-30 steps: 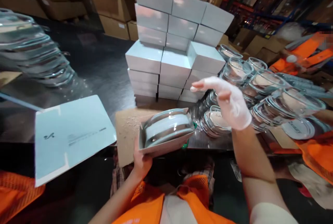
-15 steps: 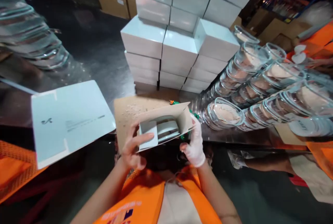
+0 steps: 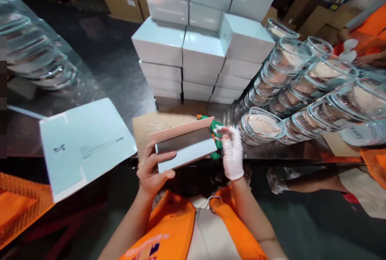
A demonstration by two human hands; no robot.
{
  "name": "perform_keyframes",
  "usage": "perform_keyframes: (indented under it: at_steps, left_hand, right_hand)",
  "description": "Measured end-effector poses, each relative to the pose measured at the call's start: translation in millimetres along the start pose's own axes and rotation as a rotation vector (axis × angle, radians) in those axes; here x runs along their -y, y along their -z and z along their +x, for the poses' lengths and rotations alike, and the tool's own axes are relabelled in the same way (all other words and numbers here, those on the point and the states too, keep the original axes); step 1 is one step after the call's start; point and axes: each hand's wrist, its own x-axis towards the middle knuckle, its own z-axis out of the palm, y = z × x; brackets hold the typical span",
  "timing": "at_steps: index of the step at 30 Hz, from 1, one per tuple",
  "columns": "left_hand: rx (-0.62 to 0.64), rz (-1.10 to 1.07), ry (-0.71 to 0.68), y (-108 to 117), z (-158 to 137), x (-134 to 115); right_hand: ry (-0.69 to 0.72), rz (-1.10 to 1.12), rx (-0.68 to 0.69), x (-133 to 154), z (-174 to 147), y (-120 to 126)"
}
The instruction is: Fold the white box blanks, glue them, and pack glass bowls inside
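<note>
My left hand (image 3: 153, 169) is closed round the left end of a small white cardboard box (image 3: 187, 155), thumb below and fingers across its front. The box's end faces me; one side flap is folded in over the opening and a long brownish flap (image 3: 182, 129) stands up behind it. Whatever lies inside is hidden now. To the right of the box, my right hand (image 3: 232, 151), in a white fingerless-tipped glove, is raised with fingers bent and apart, holding nothing. A green tool with orange parts (image 3: 217, 135) lies on the table behind the box and beside this hand.
A cardboard sheet (image 3: 141, 127) lies under the box. At left is a flat pale box (image 3: 87, 147); beyond it, stacked glass bowls (image 3: 45, 65). White boxes (image 3: 205, 46) are piled ahead. Stacked glass containers (image 3: 262, 125) stand at right, near a co-worker in orange (image 3: 369, 36).
The near side flap has been folded over the opening, covering the glassy contents. My right hand has come off the box and moved slightly right. My left hand keeps its hold.
</note>
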Motion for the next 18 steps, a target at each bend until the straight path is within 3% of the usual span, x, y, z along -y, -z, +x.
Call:
perform_keyframes:
  at_steps: [2,4,7,9,12,15,18]
  left_hand:
    - [0.049,-0.019,0.004,7,4,6]
    - [0.109,-0.019,0.026,8,3,11]
    - [0.153,0.025,0.042,2,1,14]
    - [0.107,0.036,-0.003,-1,1,11]
    - [-0.061,0.015,-0.036,4,6,-1]
    - [-0.161,-0.002,0.151,17,9,-17]
    - [-0.074,0.023,0.384,20,6,-30]
  right_hand:
    - [-0.147,-0.402,0.004,-12,5,17]
    - [-0.335,-0.675,0.099,-24,10,23]
    - [-0.472,-0.687,0.172,-35,18,18]
    - [-0.464,-0.595,0.138,-39,21,13]
    - [-0.422,-0.466,0.111,-43,20,10]
    - [-0.343,-0.369,0.047,-42,11,9]
    - [-0.139,-0.265,-0.171,-37,-1,8]
